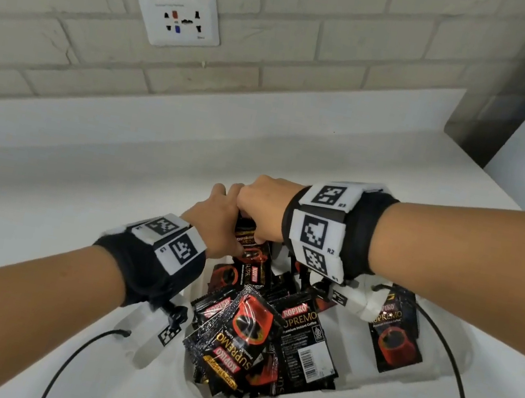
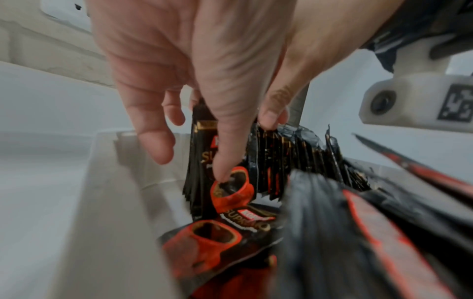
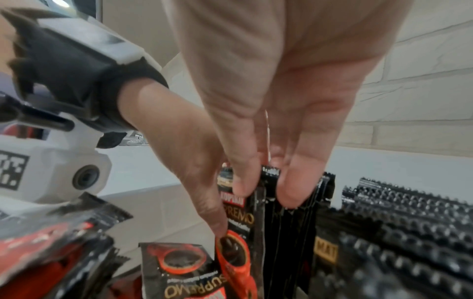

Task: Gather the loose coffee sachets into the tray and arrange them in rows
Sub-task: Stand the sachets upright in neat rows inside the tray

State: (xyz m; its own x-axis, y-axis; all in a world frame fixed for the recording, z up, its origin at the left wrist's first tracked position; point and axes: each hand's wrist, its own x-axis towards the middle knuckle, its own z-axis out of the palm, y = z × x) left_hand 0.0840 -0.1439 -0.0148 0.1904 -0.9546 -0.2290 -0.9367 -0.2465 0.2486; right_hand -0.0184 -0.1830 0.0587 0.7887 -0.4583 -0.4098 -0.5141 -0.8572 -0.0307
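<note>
A white tray (image 1: 448, 376) on the counter holds a heap of black-and-red coffee sachets (image 1: 249, 332). At its far end a stack of sachets (image 1: 250, 243) stands upright on edge. My left hand (image 1: 215, 225) grips this stack, with the thumb (image 2: 222, 161) pressed on the front sachet (image 2: 204, 153) and the fingers (image 2: 153, 137) behind. My right hand (image 1: 263, 206) reaches down from above, and its fingertips (image 3: 289, 192) pinch the tops of the standing sachets (image 3: 271, 212). More upright sachets (image 3: 409, 222) stand packed edge-on beside them.
Another sachet (image 1: 394, 339) lies face up at the tray's right side. Black cables (image 1: 78, 355) trail from both wrist cameras over the white counter (image 1: 63, 200). A brick wall with a socket plate (image 1: 178, 18) stands close behind the tray.
</note>
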